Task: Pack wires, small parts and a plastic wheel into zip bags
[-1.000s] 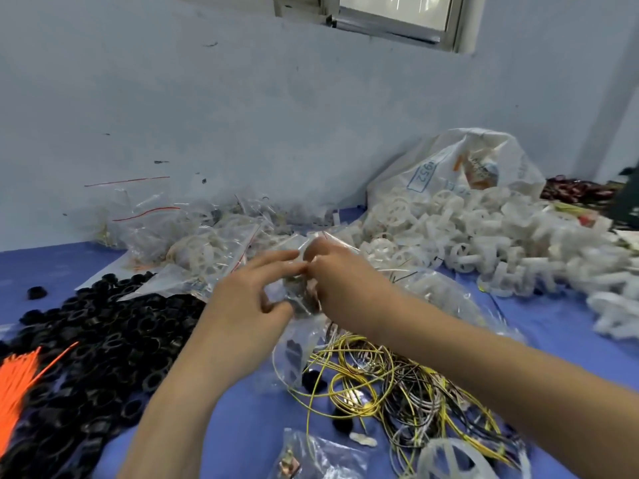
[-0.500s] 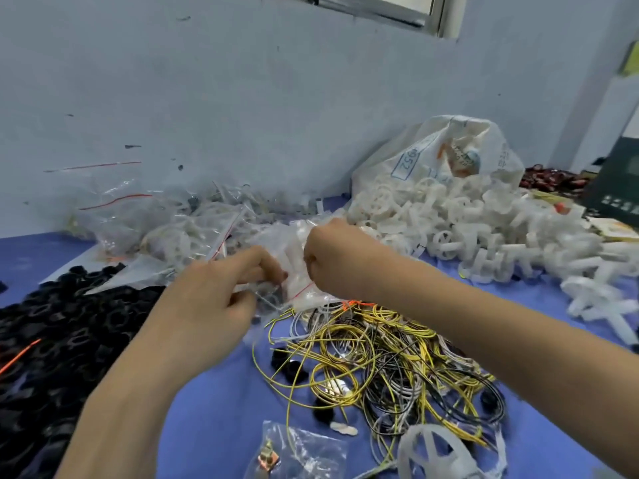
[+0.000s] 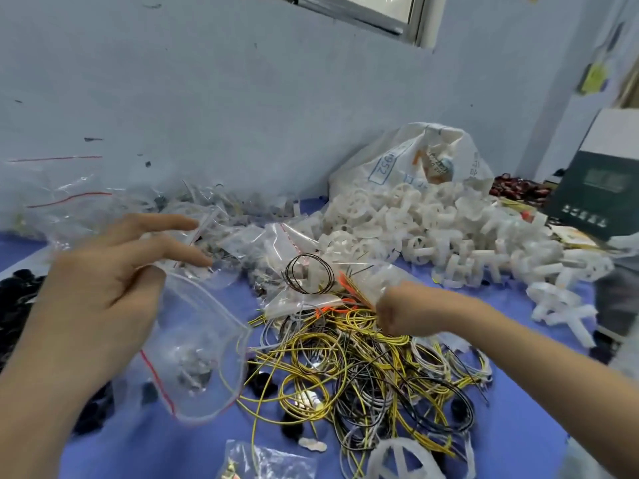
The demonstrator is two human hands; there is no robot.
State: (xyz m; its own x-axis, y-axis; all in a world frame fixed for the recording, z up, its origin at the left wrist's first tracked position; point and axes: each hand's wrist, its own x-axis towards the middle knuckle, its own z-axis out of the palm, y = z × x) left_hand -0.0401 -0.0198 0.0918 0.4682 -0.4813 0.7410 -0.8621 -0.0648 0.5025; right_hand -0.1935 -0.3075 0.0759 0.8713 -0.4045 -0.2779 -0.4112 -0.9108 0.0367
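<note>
The desk was covered with a blue cloth and stood against a pale wall with small marks, under the lower edge of a window.

Half a second before, both hands met at one bag in the middle; now they were apart. The left hand held a clear zip bag with a red strip, the thumb side pinching its top while the other fingers were spread and pointing forward. A few small parts lay in the bottom of the bag. The right hand was lower, its grip curled on yellow wires at the top of the wire heap; what exactly it pinched I cannot tell.

A pile of white plastic wheels spilled from a white sack behind the wires. Filled zip bags lay near the wall, black rings at the left edge, and one plastic wheel at the near edge.
</note>
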